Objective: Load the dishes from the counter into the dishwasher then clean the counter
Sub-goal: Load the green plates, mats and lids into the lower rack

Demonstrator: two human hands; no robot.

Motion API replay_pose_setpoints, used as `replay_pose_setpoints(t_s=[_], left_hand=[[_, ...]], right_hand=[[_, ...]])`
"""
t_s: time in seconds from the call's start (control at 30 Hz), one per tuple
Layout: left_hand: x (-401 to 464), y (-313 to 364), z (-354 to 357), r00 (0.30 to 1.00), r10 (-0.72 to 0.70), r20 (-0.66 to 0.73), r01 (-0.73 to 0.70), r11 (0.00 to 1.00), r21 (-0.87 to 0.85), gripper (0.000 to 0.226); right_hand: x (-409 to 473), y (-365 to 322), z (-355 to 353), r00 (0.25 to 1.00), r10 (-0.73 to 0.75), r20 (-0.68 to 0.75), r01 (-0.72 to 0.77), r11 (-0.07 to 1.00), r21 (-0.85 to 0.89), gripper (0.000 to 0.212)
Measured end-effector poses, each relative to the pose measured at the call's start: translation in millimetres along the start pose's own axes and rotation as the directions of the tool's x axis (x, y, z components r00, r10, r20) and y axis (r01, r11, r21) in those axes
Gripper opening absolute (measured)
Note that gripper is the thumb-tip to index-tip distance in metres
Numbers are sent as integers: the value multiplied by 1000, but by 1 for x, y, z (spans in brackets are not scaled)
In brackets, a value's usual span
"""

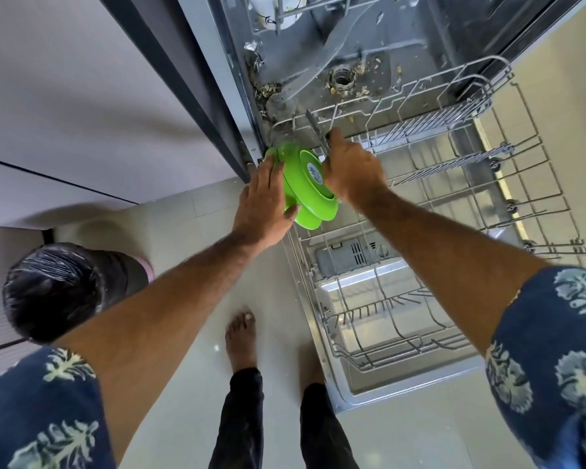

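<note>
Two green plastic plates [307, 191] stand on edge together at the left front corner of the pulled-out lower dishwasher rack [454, 198]. My left hand [263, 201] holds their left side, fingers over the rim and thumb under the lower edge. My right hand [351, 167] is against their right side and grips a grey utensil handle [317, 132] that sticks up toward the dishwasher tub. The rest of the rack holds no dishes. A white cup [278, 10] sits in the upper rack at the top edge.
The open dishwasher door [369, 374] lies flat below the rack, on the right of my bare feet [241, 340]. Food debris lies on the tub floor [352, 82]. A bin with a black liner [58, 289] stands at left by grey cabinet fronts [82, 113].
</note>
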State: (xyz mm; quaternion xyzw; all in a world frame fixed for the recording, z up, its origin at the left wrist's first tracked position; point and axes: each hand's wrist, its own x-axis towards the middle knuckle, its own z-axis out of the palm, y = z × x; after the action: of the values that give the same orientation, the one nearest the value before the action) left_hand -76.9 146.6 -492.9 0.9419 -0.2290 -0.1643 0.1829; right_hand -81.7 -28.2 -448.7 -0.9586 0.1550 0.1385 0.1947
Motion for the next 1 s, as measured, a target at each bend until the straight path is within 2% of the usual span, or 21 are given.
replay_pose_setpoints(t_s=[0.1, 0.27, 0.4, 0.57, 0.7, 0.9, 1.0], left_hand=[[0, 1, -2, 1000, 11, -5, -11, 1000, 8, 89], [-4, -6, -2, 1000, -3, 31, 3, 1000, 12, 89], [-4, -6, -3, 999, -13, 43, 13, 1000, -13, 90], [-15, -4, -11, 996, -27, 80, 27, 1000, 6, 89], [-35, 5, -35, 995, -47, 93, 46, 999, 16, 87], [-107, 36, -132, 978, -147, 145, 127, 982, 141, 86], [-163, 57, -201, 983, -157, 93, 139, 975, 173, 79]], right_hand=[[17, -2, -8, 999, 29, 34, -30, 998, 47, 44], [23, 4, 6, 944, -59, 325, -41, 955, 293, 75], [16, 12, 14, 904, -103, 415, -27, 955, 295, 98], [2, 8, 3, 922, -118, 370, 16, 963, 268, 85], [-20, -3, -15, 961, -138, 241, 92, 977, 194, 75], [-99, -53, -80, 924, -307, 229, 313, 950, 11, 67], [-144, -93, -125, 894, -369, 254, 396, 917, -59, 64]])
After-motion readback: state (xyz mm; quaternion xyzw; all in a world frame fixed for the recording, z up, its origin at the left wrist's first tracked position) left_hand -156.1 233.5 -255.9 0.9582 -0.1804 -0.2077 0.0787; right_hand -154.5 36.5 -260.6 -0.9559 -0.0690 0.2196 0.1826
